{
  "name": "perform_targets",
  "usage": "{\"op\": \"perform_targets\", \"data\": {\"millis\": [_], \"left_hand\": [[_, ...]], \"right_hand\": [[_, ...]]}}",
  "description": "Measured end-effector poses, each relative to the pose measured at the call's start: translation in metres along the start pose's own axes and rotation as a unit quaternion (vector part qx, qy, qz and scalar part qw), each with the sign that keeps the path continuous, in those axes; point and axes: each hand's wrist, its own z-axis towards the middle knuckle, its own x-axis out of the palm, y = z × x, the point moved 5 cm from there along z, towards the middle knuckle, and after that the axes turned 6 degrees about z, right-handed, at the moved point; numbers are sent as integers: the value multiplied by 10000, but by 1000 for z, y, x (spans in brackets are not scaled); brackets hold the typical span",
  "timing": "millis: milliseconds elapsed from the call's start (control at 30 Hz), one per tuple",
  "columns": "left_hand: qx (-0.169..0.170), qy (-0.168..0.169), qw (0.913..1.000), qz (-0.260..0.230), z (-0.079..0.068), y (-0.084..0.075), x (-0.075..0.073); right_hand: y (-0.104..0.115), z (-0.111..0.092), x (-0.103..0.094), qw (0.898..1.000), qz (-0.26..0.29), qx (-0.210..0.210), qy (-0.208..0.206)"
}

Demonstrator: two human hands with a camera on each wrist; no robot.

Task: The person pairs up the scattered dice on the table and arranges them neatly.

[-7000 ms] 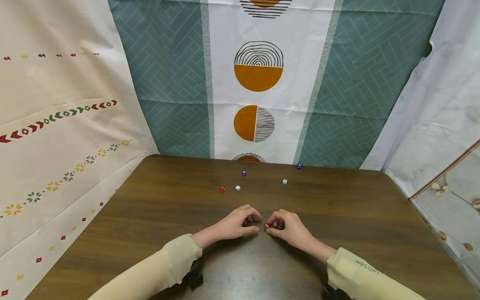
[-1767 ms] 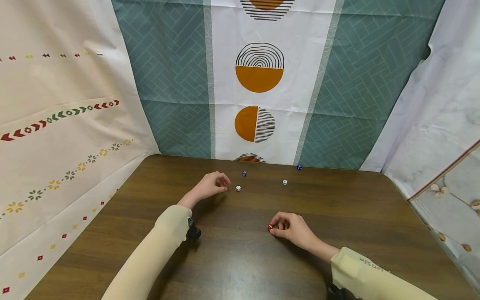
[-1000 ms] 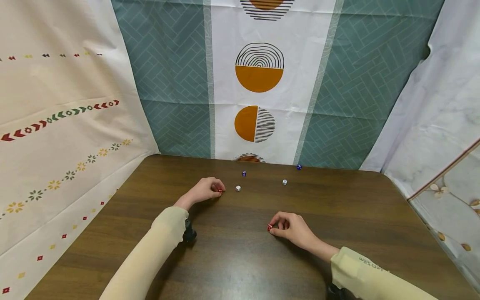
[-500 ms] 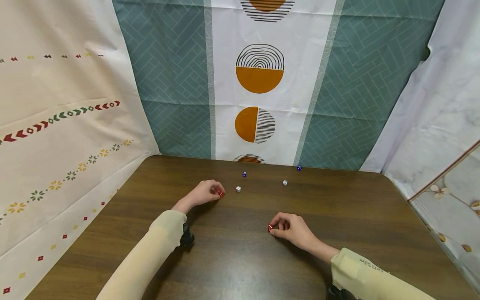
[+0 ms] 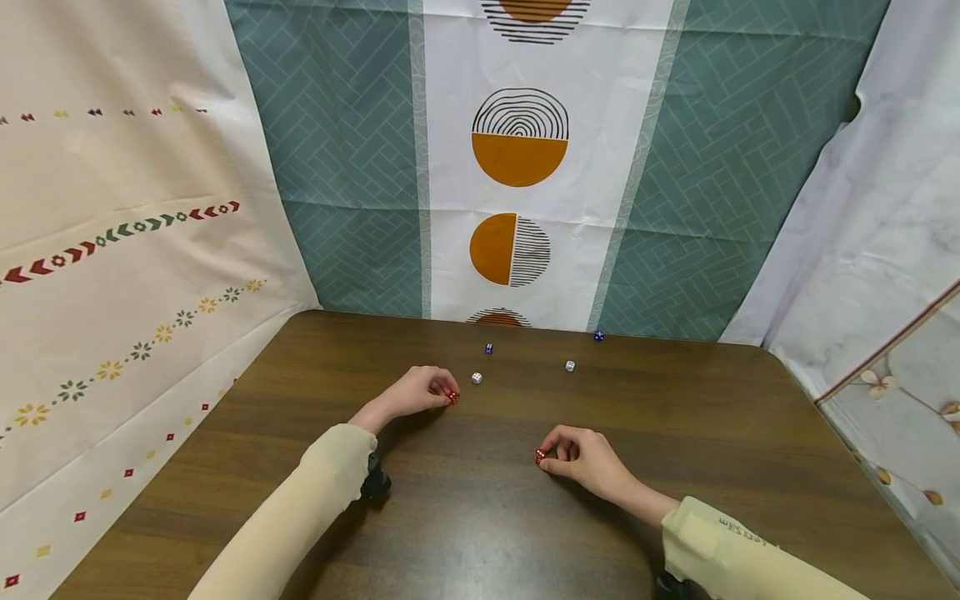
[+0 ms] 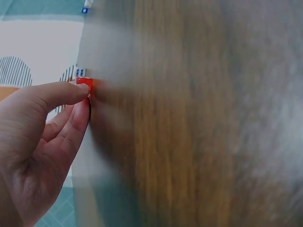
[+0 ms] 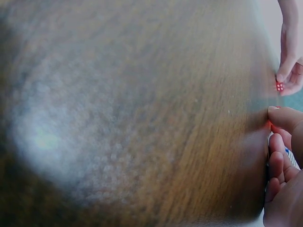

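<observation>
Between thumb and fingers my left hand (image 5: pixel 416 392) pinches a red die (image 5: pixel 452 398), left of the table's middle. The same red die (image 6: pixel 85 82) shows at the fingertips in the left wrist view. Nearer to me, my right hand (image 5: pixel 588 458) pinches a second red die (image 5: pixel 540 456) low at the tabletop. In the right wrist view the fingers mostly cover that die. A white die (image 5: pixel 476 378) lies just beyond my left fingertips, and a blue die (image 5: pixel 489 348) sits behind it.
Farther right lie another white die (image 5: pixel 570 366) and, near the back edge, another blue die (image 5: pixel 598 336). The brown wooden table (image 5: pixel 480 517) meets a patterned cloth (image 5: pixel 517 250) at the back. More cloth hangs at both sides.
My left hand has moved from beside the right hand out to the far-left red die and taken hold of it. It now shifts slightly right and nearer. My right hand keeps its die almost still.
</observation>
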Motion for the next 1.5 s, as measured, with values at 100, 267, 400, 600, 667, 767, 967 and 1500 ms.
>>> {"op": "perform_targets", "data": {"millis": [100, 267, 400, 600, 667, 767, 967, 1500], "left_hand": [[84, 38, 10000, 28, 0, -5, 4], [147, 64, 9999, 37, 0, -14, 10], [136, 57, 9999, 62, 0, -20, 16], [272, 93, 9996, -16, -2, -31, 23], [345, 112, 9993, -17, -2, -35, 26], [430, 144, 9990, -32, -2, -42, 30], [469, 180, 9986, -169, -4, -52, 36], [505, 145, 9984, -207, -9, -67, 49]], "right_hand": [[0, 0, 0, 10000, -13, -22, -9], [0, 0, 0, 10000, -39, -41, -15], [0, 0, 0, 10000, -35, -50, -14], [0, 0, 0, 10000, -39, -34, -5], [0, 0, 0, 10000, -43, -32, -5], [0, 0, 0, 10000, -35, -24, -11], [-1, 0, 0, 10000, -37, 23, -9], [-1, 1, 0, 10000, 18, -13, -67]]}}
